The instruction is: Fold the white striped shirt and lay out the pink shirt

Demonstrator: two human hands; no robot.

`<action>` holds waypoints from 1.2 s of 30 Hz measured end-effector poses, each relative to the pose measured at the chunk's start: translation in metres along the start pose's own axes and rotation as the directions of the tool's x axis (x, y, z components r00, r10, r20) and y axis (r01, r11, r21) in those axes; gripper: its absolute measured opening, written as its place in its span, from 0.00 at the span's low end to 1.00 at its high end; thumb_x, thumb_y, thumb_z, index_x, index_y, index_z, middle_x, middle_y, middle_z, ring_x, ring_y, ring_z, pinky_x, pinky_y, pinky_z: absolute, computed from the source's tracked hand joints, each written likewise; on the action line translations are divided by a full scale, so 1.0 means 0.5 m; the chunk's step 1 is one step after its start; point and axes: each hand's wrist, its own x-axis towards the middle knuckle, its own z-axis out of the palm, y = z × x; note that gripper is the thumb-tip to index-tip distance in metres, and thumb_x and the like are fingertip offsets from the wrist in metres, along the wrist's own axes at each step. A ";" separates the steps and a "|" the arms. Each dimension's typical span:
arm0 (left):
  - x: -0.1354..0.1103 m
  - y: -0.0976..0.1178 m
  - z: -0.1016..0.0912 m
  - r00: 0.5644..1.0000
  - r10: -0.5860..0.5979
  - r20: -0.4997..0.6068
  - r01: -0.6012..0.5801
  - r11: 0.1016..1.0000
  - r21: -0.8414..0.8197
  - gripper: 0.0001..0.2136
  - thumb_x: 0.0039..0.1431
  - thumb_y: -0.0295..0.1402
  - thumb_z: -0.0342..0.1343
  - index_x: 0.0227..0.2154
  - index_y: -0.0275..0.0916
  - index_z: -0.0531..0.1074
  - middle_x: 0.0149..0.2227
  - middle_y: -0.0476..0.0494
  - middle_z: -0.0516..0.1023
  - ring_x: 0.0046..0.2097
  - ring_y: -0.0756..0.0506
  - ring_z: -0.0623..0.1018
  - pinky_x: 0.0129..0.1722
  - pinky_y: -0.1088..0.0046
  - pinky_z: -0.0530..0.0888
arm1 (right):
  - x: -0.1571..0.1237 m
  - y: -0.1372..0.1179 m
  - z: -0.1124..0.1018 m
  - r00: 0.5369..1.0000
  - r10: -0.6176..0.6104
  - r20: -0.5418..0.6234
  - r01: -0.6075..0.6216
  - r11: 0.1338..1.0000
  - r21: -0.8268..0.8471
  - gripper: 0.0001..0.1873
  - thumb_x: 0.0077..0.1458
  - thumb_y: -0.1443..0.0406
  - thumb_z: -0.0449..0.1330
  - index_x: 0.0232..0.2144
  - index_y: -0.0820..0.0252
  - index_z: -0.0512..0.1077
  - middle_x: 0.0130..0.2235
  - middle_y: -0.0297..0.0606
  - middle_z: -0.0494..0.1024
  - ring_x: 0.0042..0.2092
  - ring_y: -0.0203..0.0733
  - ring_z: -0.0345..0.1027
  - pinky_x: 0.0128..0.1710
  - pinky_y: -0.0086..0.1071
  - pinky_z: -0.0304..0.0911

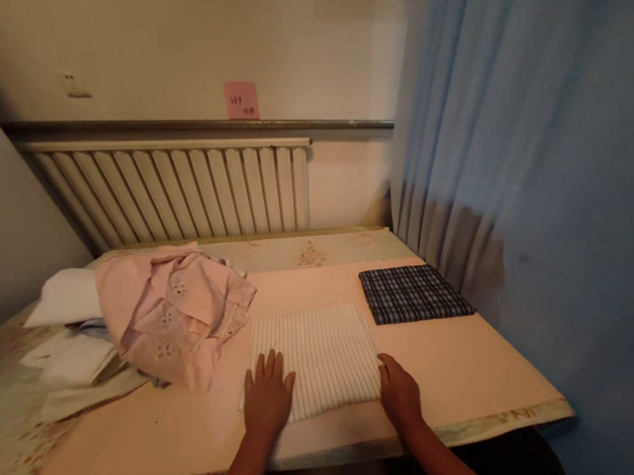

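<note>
Striped cloth point(324, 361) lies between pink fabric point(176, 312) and checked cloth point(415, 292).

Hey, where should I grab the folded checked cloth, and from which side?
Probably by its near edge, coming from your side: the checked cloth lies flat, with that straight edge facing bare pink surface. Your right hand is nearer. The blue curtain hangs close on its right, leaving less room there.

Two hands point(267, 398) point(401, 396), two folded cloths point(321, 357) point(416, 292), one radiator point(183, 182), one pink note point(241, 100), one socket point(70, 85)
</note>
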 end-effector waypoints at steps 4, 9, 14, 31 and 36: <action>-0.016 -0.016 -0.005 0.998 -0.061 -0.007 0.061 0.998 -0.006 0.26 0.64 0.43 0.38 0.61 0.38 0.60 0.66 0.42 0.57 0.66 0.36 0.53 0.61 0.50 0.51 | -0.002 -0.002 -0.001 1.000 0.014 0.004 -0.014 1.000 0.021 0.22 0.62 0.62 0.42 0.50 0.63 0.69 0.48 0.44 0.77 0.47 0.47 0.71 0.48 0.37 0.63; -0.034 -0.032 0.000 0.996 -0.084 -0.037 0.083 0.996 -0.025 0.24 0.65 0.41 0.38 0.60 0.39 0.60 0.65 0.41 0.57 0.66 0.37 0.54 0.62 0.52 0.52 | 0.018 0.001 -0.014 0.988 0.135 -0.073 -0.127 0.986 0.106 0.21 0.60 0.61 0.44 0.46 0.64 0.72 0.45 0.47 0.77 0.46 0.49 0.71 0.48 0.39 0.63; -0.037 -0.034 0.000 0.995 -0.077 -0.061 0.075 0.996 -0.041 0.24 0.65 0.40 0.38 0.60 0.39 0.61 0.65 0.40 0.58 0.66 0.38 0.54 0.62 0.53 0.52 | 0.049 -0.041 -0.034 0.959 0.136 -0.249 -0.089 0.977 0.191 0.21 0.59 0.62 0.44 0.43 0.67 0.73 0.43 0.50 0.77 0.46 0.49 0.70 0.49 0.40 0.64; -0.030 -0.035 0.005 0.994 -0.077 -0.080 0.075 0.997 -0.034 0.24 0.65 0.40 0.38 0.60 0.40 0.61 0.65 0.42 0.59 0.65 0.37 0.56 0.61 0.52 0.53 | 0.082 -0.160 0.124 0.846 -0.455 0.278 0.485 0.873 -0.047 0.25 0.64 0.56 0.46 0.60 0.58 0.60 0.65 0.39 0.57 0.67 0.46 0.43 0.65 0.48 0.40; -0.029 -0.035 0.007 0.994 -0.083 -0.065 0.081 0.996 -0.037 0.24 0.64 0.40 0.38 0.60 0.40 0.61 0.65 0.42 0.59 0.65 0.37 0.55 0.61 0.52 0.52 | 0.107 -0.117 0.109 0.890 -0.371 0.266 0.419 0.894 -0.155 0.27 0.65 0.55 0.43 0.61 0.59 0.60 0.65 0.40 0.57 0.67 0.48 0.43 0.65 0.48 0.38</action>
